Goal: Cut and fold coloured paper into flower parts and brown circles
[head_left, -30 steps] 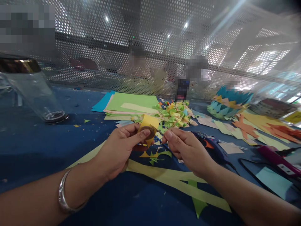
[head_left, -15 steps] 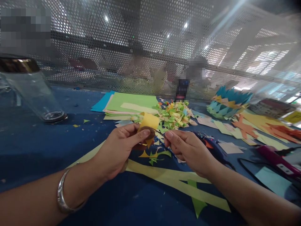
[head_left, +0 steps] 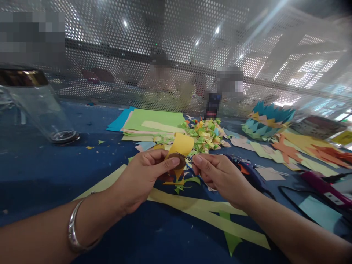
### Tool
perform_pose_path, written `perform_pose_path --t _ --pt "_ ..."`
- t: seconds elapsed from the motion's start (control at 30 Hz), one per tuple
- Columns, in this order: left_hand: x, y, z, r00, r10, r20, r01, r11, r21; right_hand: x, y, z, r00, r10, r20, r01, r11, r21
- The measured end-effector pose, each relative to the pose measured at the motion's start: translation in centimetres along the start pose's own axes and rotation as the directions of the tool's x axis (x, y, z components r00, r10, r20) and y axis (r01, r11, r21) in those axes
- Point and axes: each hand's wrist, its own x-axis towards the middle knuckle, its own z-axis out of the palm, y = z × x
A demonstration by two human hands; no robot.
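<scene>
One curled yellow paper strip: pinched in the left hand above the blue worktop, a flat round brown disc being held with it under the thumb.
Slim dark metal tool: gripped between thumb and bent fingers of the right hand, its tip laid across the disc's upper edge; its exact kind cannot be told.
Step at the disc: judged to be close work on the strip with the tool; whether paper is being cut or curled is unclear.
Next move: a steady left pinch and fine right-hand control seem called for, lest the curl be crushed.
Hand pose: both angled inward, nearly meeting, fingers folded.
</scene>
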Motion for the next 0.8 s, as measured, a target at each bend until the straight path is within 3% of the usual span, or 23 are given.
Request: perform_pose_path --t 0.47,0.8 --pt "0.17 0.31 -0.33 0.998 0.066 -0.018 -0.062 0.987 0.15 0.24 0.32 -0.51 0.999 -0.05 0.014 0.051 0.989 -0.141" --pt "0.29 0.47 -0.37 0.998 0.05 0.043 -0.053 0.997 0.058 0.19 0.0 -0.85 0.996 -0.082 0.027 0.087 0.966 -0.243"
